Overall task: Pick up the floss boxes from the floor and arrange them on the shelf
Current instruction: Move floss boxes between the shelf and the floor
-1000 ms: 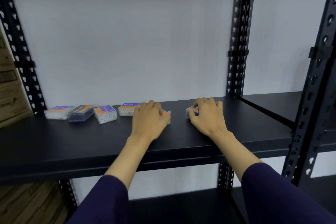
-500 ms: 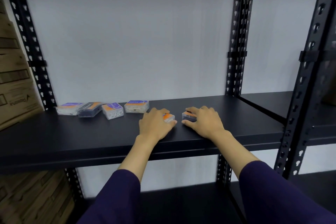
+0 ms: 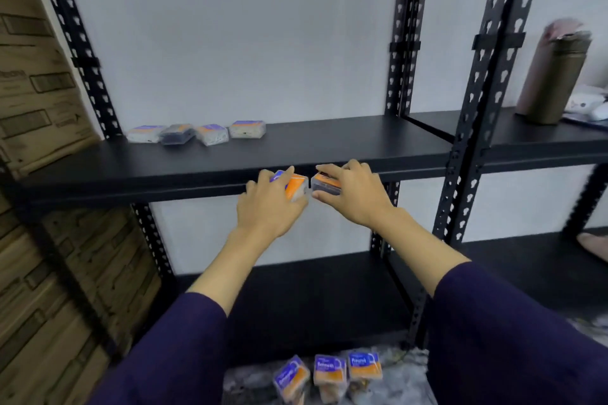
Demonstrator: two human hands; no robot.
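My left hand [image 3: 269, 207] is closed around a clear floss box with an orange and blue label [image 3: 293, 187]. My right hand [image 3: 357, 199] grips a second, darker floss box [image 3: 324, 183]. Both boxes sit side by side, almost touching, level with the front edge of the black shelf [image 3: 329, 145]. Whether they rest on the edge or hang just in front of it is unclear. Several floss boxes [image 3: 212, 134] stand in a row at the shelf's back left. Three more floss boxes [image 3: 330, 373] lie on the floor between my sleeves.
Black perforated uprights [image 3: 477, 108] frame the shelf on the right, and a lower shelf board [image 3: 296, 299] sits beneath. Stacked cardboard cartons [image 3: 39, 92] fill the left side. A tall brown bottle [image 3: 552, 76] stands on the neighbouring shelf at right.
Both hands, each still on its box, have slid from mid-shelf back to the front edge. The view has dropped and pulled back, so the floor boxes and the bottle now show.
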